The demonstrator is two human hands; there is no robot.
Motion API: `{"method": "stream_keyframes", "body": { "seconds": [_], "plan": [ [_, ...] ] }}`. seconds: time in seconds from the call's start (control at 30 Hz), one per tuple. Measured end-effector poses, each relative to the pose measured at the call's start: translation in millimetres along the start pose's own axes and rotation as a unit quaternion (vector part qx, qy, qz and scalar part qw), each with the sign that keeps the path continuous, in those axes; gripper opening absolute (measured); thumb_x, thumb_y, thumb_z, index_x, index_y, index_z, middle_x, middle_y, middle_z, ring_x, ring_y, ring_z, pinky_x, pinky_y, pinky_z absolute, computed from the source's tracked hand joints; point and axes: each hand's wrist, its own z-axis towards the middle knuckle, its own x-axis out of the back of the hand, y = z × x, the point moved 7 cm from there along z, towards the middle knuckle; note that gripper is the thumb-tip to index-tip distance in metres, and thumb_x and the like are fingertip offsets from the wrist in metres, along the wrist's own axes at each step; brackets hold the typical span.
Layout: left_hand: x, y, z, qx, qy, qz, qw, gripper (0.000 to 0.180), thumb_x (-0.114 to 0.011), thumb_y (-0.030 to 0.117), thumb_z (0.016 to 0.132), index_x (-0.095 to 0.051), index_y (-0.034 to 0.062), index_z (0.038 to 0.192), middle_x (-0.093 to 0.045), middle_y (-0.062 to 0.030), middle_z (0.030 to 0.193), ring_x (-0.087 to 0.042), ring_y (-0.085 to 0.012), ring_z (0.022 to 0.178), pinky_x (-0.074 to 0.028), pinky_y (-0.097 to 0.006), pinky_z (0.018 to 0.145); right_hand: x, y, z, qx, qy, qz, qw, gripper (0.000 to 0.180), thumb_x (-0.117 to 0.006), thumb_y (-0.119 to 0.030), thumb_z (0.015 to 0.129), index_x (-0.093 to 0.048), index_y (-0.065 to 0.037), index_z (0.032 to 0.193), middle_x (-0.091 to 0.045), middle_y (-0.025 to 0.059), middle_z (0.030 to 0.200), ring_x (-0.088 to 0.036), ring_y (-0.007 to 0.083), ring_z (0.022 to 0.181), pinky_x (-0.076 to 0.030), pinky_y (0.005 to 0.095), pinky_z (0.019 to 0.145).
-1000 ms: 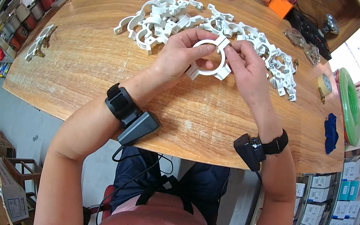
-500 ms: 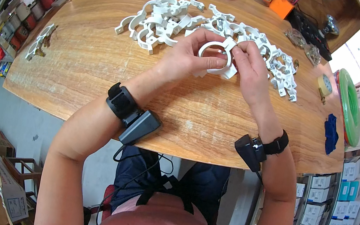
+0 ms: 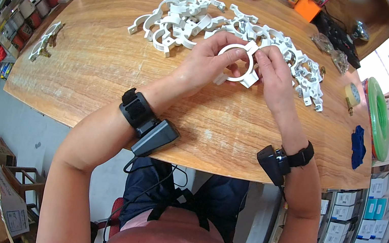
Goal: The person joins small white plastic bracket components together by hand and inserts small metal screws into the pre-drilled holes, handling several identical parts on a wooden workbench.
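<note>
A white ring (image 3: 249, 79), turned more face-on than half a second ago, is gripped by left hand (image 3: 207, 63) and right hand (image 3: 276, 78), far white clamps (image 3: 178, 9) partly hidden behind.

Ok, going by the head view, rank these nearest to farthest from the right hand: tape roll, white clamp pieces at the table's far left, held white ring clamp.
From the right hand:
1. White ring clamp: at its fingertips, on its left.
2. Tape roll: off to its right, on the table.
3. White clamp pieces: far left of the table.
</note>
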Motion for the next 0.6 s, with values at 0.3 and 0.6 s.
{"method": "stream_keyframes", "body": {
  "seconds": [0.3,0.6],
  "plan": [
    [0.7,-1.7,0.1,0.014,0.018,0.015,1.000,0.022,-0.048,0.016,0.089,-0.048,0.0020,0.105,-0.056,-0.0050,0.090,-0.053,-0.0090,0.069,-0.049,-0.023,0.058,-1.1,1.1,-0.5,-0.046,-0.002,0.013,0.999,0.023,-0.045,-0.022,0.089,-0.048,0.000,0.080,-0.051,0.0032,0.068,-0.047,0.0091,0.062,-0.039,0.0242,0.056],
    [3.7,-4.9,0.5,0.015,0.020,0.006,1.000,0.022,-0.049,0.016,0.088,-0.048,0.0018,0.105,-0.057,-0.0049,0.089,-0.053,-0.0090,0.069,-0.047,-0.022,0.060,0.9,3.0,1.2,-0.023,-0.004,0.016,1.000,0.019,-0.049,-0.019,0.086,-0.051,0.000,0.082,-0.053,0.0025,0.067,-0.047,0.0082,0.060,-0.037,0.0233,0.054]
  ]
}}
